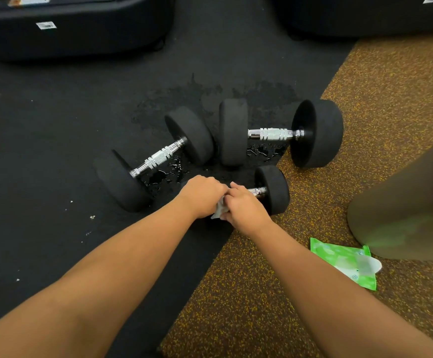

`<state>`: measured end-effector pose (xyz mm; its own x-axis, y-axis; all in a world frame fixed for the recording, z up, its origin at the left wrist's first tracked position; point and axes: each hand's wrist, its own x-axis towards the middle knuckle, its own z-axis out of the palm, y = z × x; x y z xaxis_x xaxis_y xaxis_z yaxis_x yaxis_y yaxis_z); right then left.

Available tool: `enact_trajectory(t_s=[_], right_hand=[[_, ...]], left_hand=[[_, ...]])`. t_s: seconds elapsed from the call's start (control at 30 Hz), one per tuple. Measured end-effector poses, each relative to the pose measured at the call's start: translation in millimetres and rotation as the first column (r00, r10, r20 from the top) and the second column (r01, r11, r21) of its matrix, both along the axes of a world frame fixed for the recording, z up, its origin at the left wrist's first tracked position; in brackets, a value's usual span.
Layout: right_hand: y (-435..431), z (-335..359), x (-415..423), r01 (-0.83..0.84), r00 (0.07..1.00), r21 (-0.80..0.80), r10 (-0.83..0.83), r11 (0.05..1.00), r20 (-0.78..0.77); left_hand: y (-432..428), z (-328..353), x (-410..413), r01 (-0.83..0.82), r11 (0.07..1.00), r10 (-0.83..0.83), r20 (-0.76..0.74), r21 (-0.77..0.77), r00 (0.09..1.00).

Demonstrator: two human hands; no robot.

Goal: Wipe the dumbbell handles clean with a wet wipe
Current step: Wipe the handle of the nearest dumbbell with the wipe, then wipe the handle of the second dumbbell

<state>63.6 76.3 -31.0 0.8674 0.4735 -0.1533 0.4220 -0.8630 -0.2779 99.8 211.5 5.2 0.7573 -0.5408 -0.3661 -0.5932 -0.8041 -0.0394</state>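
Three dumbbells lie on the floor point(55, 151) in the head view. At centre, the left hand point(202, 195) curls over the nearest dumbbell point(274, 189), and the right hand point(243, 205) grips the wet wipe point(219, 210) against its handle point(259, 191). Wiping looks underway; next probably come the left handle point(158, 157) at 11 o'clock and the far handle point(272, 133) at 1, both bright knurled chrome.

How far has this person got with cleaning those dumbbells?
Done: hard to say. The left dumbbell and the back dumbbell lie apart from the hands, with water droplets on the mat beneath them. In hand: the left hand grips the nearest dumbbell while the right hand holds a wet wipe against its handle. Left: finishing this handle, possibly the other two.
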Motion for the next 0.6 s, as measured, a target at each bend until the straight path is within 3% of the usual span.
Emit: enact_trajectory(t_s=[0.2,0.6], right_hand=[[10,0,-1,0.014,1.000,0.062,-0.012,0.998,-0.029],[21,25,6,0.109,0.994,-0.008,-0.109,0.994,-0.022]], left_hand=[[7,2,-4,-0.002,0.999,0.002,-0.012,-0.047,1.000],[31,10,-5,-0.103,0.979,0.103,-0.011,-0.175,0.995]])
